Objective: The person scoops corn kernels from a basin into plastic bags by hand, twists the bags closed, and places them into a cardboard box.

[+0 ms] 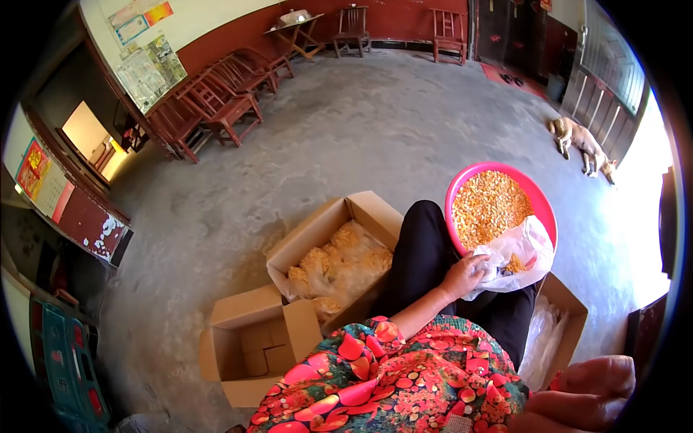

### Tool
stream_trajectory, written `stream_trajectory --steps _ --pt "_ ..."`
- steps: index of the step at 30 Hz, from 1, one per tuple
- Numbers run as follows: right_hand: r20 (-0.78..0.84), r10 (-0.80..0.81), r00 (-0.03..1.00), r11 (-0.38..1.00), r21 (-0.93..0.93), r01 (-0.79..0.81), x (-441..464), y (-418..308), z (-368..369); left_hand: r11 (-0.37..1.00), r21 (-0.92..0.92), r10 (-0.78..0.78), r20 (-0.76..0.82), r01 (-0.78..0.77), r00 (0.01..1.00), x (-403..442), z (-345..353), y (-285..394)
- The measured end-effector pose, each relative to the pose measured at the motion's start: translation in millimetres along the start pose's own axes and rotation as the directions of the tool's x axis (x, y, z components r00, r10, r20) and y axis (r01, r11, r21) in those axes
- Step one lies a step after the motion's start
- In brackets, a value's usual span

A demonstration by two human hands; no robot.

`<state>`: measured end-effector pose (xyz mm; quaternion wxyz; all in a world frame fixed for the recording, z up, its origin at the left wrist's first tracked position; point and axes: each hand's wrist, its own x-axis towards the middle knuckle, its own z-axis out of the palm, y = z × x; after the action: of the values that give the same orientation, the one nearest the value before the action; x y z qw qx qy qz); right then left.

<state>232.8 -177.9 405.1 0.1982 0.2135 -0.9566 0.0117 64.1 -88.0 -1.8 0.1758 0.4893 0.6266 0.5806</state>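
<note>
My left hand (pixel 462 278) is closed on the gathered edge of a thin white plastic bag (pixel 530 249) above my lap. A small heap of yellow-orange bits shows inside the bag; their kind is unclear. The bag overlaps the near rim of a pink basin (pixel 546 198) filled with yellow corn kernels (pixel 487 206). At the lower right, close to the camera, my right hand (pixel 588 393) is raised with its fingers curled together. What it holds, if anything, cannot be made out.
Left of my leg, a cardboard box (pixel 299 245) holds clear bags of yellow-orange food. Beside it stands an open cardboard box (pixel 216 346). A third box (pixel 570 321), at my right, contains clear plastic bags. A dog (pixel 583 143) lies near the door; wooden chairs (pixel 220 108) line the wall.
</note>
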Motion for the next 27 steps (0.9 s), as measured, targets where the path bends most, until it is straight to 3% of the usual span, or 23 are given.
stream_trajectory --steps 1,3,5,12,16,21,22,23,27 --pt "0.125 -0.012 0.992 1.000 -0.018 0.014 2.3 -3.3 -1.8 1.000 0.005 0.000 -0.005 0.000 1.000 -0.2 0.2 -0.5" --pt "-0.077 -0.027 0.997 0.999 -0.019 0.026 3.8 0.2 9.0 1.000 -0.005 0.017 -0.010 -0.017 1.000 -0.7 0.9 -2.1" --pt "-0.155 -0.019 0.988 1.000 -0.021 0.016 1.3 1.1 18.1 1.000 0.001 0.017 -0.012 -0.017 1.000 -1.7 0.8 -2.4" --pt "-0.191 0.085 0.978 0.995 -0.035 -0.093 -21.1 7.0 23.2 1.000 -0.003 -0.024 0.007 0.024 1.000 -1.4 -2.3 3.6" --pt "-0.155 0.229 0.961 0.971 -0.028 -0.236 -41.2 13.1 22.1 1.000 0.006 -0.020 0.007 0.020 1.000 -1.0 -5.2 4.1" --pt "-0.078 0.573 0.816 0.819 0.091 -0.566 -62.7 71.4 59.8 0.998 -0.016 0.057 -0.022 -0.057 0.998 0.8 1.8 -4.1" --pt "-0.078 0.637 0.767 0.765 0.192 -0.615 -61.9 90.7 73.9 0.999 -0.012 0.031 -0.015 -0.031 0.999 0.7 1.3 -1.0" --pt "-0.128 0.611 0.781 0.787 0.197 -0.584 -72.4 116.5 92.6 1.000 -0.006 0.006 -0.004 -0.006 1.000 1.0 -0.4 2.0" --pt "-0.151 0.738 0.658 0.674 0.117 -0.729 -137.9 189.5 175.1 0.996 -0.024 0.088 -0.006 -0.088 0.996 3.0 2.5 -11.4"
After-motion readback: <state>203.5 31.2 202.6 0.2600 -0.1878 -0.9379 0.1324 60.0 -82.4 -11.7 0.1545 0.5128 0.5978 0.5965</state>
